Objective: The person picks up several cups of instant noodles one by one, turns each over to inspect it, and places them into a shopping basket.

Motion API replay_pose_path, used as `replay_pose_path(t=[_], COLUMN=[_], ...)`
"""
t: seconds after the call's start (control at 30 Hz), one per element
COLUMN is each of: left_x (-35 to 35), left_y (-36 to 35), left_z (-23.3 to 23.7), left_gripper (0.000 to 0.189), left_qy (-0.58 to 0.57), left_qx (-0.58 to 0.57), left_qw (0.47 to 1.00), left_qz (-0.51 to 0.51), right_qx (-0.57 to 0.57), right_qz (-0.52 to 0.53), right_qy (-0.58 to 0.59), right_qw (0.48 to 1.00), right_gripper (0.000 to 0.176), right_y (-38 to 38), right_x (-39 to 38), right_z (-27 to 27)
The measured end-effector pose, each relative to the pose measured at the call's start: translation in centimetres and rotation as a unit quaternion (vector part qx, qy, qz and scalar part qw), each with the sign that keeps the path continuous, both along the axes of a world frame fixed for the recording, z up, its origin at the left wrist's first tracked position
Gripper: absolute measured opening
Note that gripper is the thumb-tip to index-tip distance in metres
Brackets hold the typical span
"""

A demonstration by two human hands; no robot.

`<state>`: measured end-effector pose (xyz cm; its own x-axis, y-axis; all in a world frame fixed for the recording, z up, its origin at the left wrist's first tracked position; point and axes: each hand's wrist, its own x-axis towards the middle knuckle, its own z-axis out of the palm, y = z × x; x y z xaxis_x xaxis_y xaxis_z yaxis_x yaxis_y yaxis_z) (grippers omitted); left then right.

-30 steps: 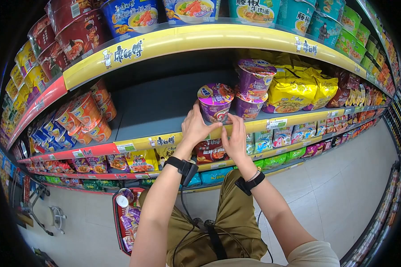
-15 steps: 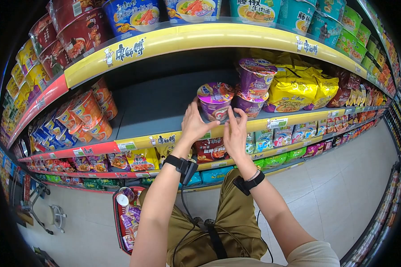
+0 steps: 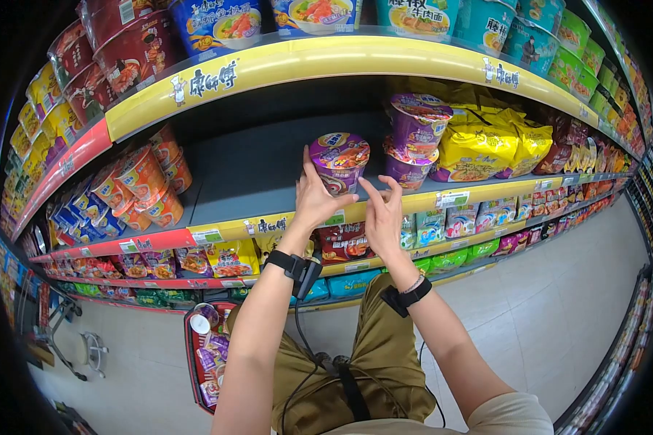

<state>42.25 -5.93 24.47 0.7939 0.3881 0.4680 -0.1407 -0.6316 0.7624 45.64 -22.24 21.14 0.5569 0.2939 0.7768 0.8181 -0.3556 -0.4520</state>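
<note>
Here's the round purple paper noodle cup [image 3: 339, 163], upright on the dark grey shelf [image 3: 250, 163], left of the stacked purple cups [image 3: 416, 136]. The bare left hand [image 3: 315, 194] is curled against its near left side, fingers along the wall, cup above the palm. The bare right hand [image 3: 384, 217] is released, fingers raised, empty, just off the cup's right side.

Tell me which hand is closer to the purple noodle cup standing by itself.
Left. The left hand is against the cup's left side; the right hand is in front, to its right.
</note>
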Motion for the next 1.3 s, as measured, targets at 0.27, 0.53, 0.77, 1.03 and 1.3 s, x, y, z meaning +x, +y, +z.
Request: replay_pose_path(t=[0.27, 0.53, 0.77, 1.03, 1.3], left_x=[-0.1, -0.1, 0.4, 0.0, -0.2], left_y=[0.0, -0.2, 0.1, 0.1, -0.1], left_z=[0.2, -0.2, -0.5, 0.0, 0.1], left_gripper=[0.137, 0.138, 0.137, 0.138, 0.136], left_qy=[-0.034, -0.042, -0.025, 0.011, -0.047], left_qx=[-0.002, 0.043, -0.003, -0.016, -0.013], left_qw=[0.999, 0.996, 1.0, 1.0, 0.998], left_qz=[0.019, 0.063, 0.013, 0.007, 0.031], right_qx=[-0.037, 0.062, -0.042, -0.064, -0.022], right_qz=[-0.062, 0.032, -0.019, -0.089, -0.066], right_qy=[-0.031, 0.067, 0.003, -0.009, 0.011], right_qw=[0.997, 0.995, 0.999, 0.994, 0.997], right_gripper=[0.051, 0.054, 0.059, 0.059, 0.061], right_y=[0.6, 0.2, 0.1, 1.1, 0.9], right_x=[-0.2, -0.2, -0.2, -0.2, -0.2], right_z=[0.3, 0.2, 0.5, 1.0, 1.0])
